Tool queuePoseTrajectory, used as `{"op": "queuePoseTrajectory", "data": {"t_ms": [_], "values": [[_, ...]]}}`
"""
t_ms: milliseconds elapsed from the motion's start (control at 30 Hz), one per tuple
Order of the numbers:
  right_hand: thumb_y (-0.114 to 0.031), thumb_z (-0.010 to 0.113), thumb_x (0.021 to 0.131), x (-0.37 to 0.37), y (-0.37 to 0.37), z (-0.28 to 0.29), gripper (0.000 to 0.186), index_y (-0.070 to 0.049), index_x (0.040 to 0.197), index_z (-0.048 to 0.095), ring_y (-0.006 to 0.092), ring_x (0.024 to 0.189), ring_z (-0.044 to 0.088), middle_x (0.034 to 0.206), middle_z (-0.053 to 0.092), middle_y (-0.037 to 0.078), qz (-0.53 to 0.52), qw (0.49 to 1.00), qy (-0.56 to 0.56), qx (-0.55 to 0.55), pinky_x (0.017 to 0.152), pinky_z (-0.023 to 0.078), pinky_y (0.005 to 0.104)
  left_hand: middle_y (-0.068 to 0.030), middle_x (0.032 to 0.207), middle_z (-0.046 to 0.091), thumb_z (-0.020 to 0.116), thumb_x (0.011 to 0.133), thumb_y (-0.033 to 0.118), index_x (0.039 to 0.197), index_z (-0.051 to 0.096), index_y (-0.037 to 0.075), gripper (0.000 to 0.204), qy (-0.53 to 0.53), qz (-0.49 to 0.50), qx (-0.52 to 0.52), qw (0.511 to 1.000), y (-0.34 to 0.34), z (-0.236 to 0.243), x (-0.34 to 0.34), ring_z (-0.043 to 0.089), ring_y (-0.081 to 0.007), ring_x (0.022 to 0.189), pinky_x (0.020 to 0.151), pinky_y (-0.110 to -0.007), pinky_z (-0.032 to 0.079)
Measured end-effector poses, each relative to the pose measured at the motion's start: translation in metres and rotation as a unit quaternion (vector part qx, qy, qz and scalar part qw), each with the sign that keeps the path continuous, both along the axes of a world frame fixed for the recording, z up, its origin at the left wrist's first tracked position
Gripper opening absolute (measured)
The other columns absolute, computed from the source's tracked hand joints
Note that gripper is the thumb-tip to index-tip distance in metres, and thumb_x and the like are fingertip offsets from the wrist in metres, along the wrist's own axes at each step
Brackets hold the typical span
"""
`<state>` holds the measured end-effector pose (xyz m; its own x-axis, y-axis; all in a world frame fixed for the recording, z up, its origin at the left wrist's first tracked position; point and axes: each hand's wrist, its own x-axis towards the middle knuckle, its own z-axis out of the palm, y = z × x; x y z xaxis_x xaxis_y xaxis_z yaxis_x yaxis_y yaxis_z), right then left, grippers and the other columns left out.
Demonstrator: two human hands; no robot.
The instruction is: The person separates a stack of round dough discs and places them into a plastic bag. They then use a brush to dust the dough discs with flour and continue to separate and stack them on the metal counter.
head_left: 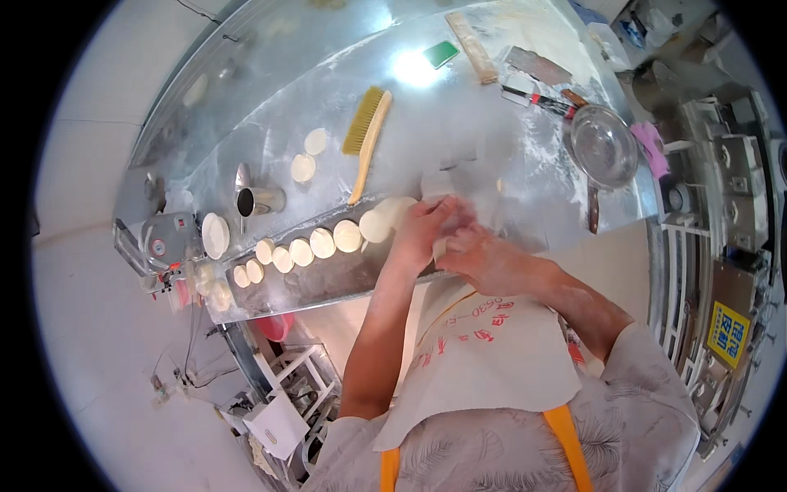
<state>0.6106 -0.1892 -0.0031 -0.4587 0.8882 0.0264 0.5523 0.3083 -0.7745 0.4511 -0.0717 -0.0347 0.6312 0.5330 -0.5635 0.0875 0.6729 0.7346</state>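
Observation:
Both my hands are close together at the near edge of the metal table [328, 107]. My left hand [428, 228] is closed, its blurred fingers curled against my right hand [484, 258]. The fingers of my right hand are also closed, and a pale piece of dough [440, 248] shows between the two hands. What lies under the fingers is partly hidden. Just left of my left hand lies a flat dough sheet [384, 221]. From it, a row of several round dough pieces [322, 242] runs leftward along the edge.
Beyond the row lie two dough discs [303, 168] and a wooden-handled brush [373, 139]. At left stand a metal cup [266, 201], white bowl [216, 236] and grey machine [168, 243]. Far right hold a wooden stick [473, 49], green object [441, 54] and clear round bowl [604, 146].

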Motion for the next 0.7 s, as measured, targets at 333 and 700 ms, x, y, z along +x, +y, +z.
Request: {"op": "queuePoseTrajectory", "data": {"t_ms": [333,700], "values": [[-0.021,0.079,0.099,0.034,-0.003,0.113,0.034,-0.006,0.129,0.074,0.0175,0.117,0.068,0.121,0.075,0.006,-0.067,0.991,0.117,-0.019,0.107,0.051,0.0375,-0.0072,0.116,0.076,0.06,0.108,0.011,0.13,0.072,0.002,0.026,-0.071,-0.107,0.341,0.931,-0.066,0.115,-0.093,0.072,-0.0182,0.105,0.093,-0.032,0.056],[-0.017,0.08,0.097,0.0,-0.057,0.1,0.021,0.0,0.109,0.08,0.01,0.09,0.069,0.094,0.078,0.002,-0.189,0.939,0.213,-0.195,0.084,0.055,0.0286,-0.0051,0.104,0.081,0.063,0.108,0.023,0.12,0.077,0.003,0.027,-0.01,-0.09,0.387,0.918,-0.101,0.111,-0.125,0.074,-0.0162,0.099,0.089,-0.031,0.056]]}}
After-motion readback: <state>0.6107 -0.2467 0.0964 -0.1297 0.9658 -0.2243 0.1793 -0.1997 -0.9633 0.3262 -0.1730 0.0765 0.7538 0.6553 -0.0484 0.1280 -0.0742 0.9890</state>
